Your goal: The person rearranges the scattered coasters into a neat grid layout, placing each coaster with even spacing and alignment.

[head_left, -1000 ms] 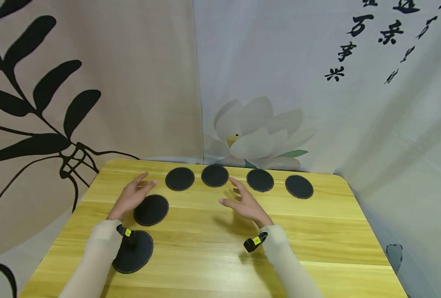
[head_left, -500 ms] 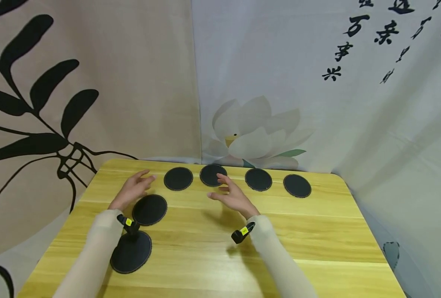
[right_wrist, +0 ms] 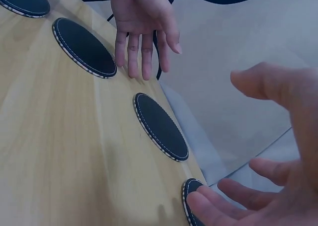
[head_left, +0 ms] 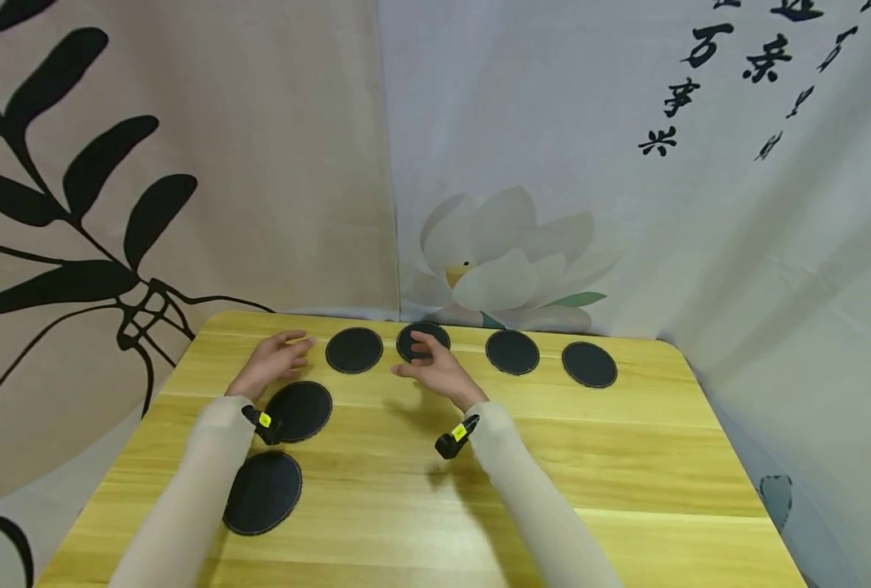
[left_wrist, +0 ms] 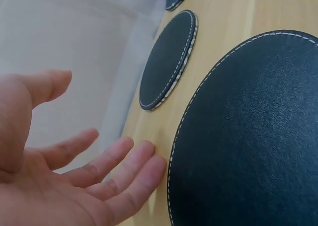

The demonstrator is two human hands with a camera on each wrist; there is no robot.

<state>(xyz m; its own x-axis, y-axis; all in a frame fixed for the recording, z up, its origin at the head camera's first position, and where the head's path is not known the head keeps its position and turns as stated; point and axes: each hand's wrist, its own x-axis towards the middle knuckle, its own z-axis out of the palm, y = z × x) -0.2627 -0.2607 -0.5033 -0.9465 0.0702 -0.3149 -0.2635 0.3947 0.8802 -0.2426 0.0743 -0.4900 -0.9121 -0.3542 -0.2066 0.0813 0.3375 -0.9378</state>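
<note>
Black round coasters with pale stitched edges lie flat in an arc. My left hand (head_left: 274,361) hovers over the table's far left, with its palm turned inward and its fingers loosely extended. It is nearest to the left-side coaster (head_left: 305,408), which shows large in the left wrist view as a dark coaster (left_wrist: 253,131). My right hand (head_left: 441,373) hangs above the back row with thumb and fingers apart, overlapping one coaster (head_left: 437,331) in the head view. To the left of that one, between my hands, lies another coaster (head_left: 355,350). Neither hand holds anything.
Two more coasters, a middle-right one (head_left: 512,352) and a far-right one (head_left: 589,364), continue the back row. A near-left coaster (head_left: 266,494) sits beside my left sleeve. The wooden table (head_left: 627,474) ends at a printed curtain (head_left: 296,163) behind.
My right hand has moved left, from beside the second back-row coaster to over it. My left hand has shifted slightly right, its fingers turning more inward. The coasters stay put.
</note>
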